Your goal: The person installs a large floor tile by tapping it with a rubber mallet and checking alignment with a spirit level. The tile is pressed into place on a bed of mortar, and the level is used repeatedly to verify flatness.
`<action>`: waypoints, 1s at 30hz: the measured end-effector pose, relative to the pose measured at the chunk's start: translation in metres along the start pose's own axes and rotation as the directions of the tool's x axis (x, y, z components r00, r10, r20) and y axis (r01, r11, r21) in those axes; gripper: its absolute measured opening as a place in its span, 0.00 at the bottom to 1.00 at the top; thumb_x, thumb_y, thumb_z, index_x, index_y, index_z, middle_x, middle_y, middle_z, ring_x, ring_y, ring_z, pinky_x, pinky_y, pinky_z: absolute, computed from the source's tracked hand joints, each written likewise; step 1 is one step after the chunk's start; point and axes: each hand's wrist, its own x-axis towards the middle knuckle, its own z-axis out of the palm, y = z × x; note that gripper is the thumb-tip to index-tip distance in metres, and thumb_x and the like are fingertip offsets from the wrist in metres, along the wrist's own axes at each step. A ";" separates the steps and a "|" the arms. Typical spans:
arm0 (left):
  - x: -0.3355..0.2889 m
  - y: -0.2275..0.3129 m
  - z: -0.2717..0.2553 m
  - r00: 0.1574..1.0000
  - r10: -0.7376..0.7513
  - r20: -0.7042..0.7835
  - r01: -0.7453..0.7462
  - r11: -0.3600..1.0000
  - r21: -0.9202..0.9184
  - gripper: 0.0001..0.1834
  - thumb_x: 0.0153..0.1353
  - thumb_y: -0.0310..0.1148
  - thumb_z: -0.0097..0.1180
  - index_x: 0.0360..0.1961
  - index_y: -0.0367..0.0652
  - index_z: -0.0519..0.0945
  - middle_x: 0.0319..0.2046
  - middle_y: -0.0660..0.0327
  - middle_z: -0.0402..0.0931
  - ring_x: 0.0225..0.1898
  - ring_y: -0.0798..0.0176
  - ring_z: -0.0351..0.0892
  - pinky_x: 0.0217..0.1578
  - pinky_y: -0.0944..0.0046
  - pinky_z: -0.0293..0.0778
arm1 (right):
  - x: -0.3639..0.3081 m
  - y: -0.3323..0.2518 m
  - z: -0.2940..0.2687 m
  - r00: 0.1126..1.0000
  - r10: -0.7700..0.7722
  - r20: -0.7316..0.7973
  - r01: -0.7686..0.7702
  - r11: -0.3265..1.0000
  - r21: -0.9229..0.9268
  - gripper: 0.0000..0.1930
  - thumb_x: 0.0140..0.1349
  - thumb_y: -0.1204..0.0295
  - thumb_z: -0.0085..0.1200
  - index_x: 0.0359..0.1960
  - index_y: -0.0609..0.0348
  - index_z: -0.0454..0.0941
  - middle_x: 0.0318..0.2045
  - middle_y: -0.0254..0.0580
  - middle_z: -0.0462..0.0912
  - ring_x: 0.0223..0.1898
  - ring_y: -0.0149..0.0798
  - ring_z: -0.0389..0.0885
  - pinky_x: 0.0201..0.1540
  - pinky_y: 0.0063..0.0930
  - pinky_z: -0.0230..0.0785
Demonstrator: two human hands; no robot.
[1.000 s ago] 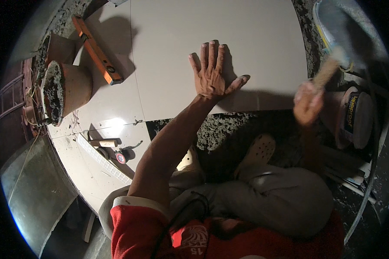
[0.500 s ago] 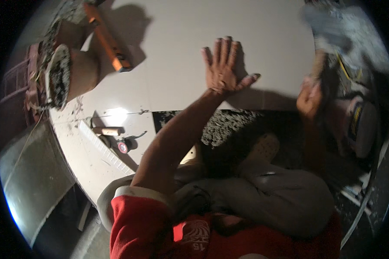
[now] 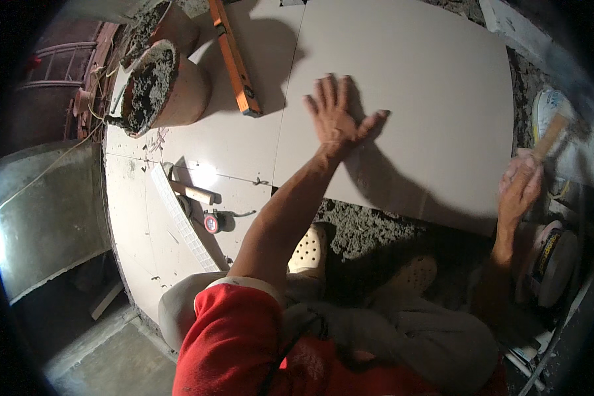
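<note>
My left hand (image 3: 336, 122) lies flat on a large cream floor tile (image 3: 409, 86), fingers spread. My right hand (image 3: 521, 178), at the right beyond the tile's edge, is closed round the wooden handle of a mallet (image 3: 552, 136). The mallet's head is blurred and hard to make out against the pale things behind it. Below the tile's near edge shows a bed of rough grey mortar (image 3: 369, 231), partly in shadow. An orange spirit level (image 3: 234, 63) rests on the tiles left of my left hand.
Left are a bucket of mortar (image 3: 191, 92), another behind it, a white notched trowel (image 3: 181, 214) with a wooden handle, and a small red-and-black round tool (image 3: 211, 222). A white pail (image 3: 561, 264) lies by my right forearm. My perforated clog (image 3: 308, 251) stands beside the mortar.
The view has shifted, so the tiles and tools sit farther right and lower. My right hand and the mallet have swung right and nearer, off the tile's edge. My left hand stays flat on the tile.
</note>
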 end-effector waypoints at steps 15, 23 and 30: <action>0.000 -0.022 -0.010 0.928 -0.369 -0.051 0.368 0.929 -0.019 0.73 0.50 0.89 0.47 0.82 0.40 0.50 0.80 0.32 0.42 0.82 0.32 0.33 0.77 0.27 0.29 | 0.035 0.033 0.037 0.986 0.008 -0.168 -0.002 0.999 0.038 0.23 0.79 0.53 0.48 0.53 0.63 0.79 0.42 0.54 0.85 0.42 0.50 0.83 0.46 0.41 0.75; 0.000 -0.019 -0.011 0.921 -0.389 -0.015 0.390 0.920 0.033 0.73 0.50 0.87 0.49 0.82 0.40 0.50 0.80 0.32 0.42 0.82 0.31 0.32 0.76 0.25 0.30 | 0.066 0.026 0.077 0.978 0.003 0.206 0.076 0.925 -0.372 0.22 0.81 0.55 0.47 0.51 0.66 0.77 0.39 0.56 0.83 0.38 0.50 0.83 0.46 0.41 0.76; 0.000 -0.021 -0.005 0.922 -0.382 -0.066 0.379 0.924 -0.053 0.71 0.51 0.85 0.51 0.81 0.39 0.52 0.80 0.30 0.41 0.82 0.30 0.32 0.75 0.24 0.28 | 0.046 0.039 0.112 0.944 -0.268 0.195 0.330 0.807 -0.490 0.25 0.81 0.54 0.46 0.56 0.70 0.76 0.37 0.48 0.80 0.37 0.44 0.79 0.44 0.38 0.74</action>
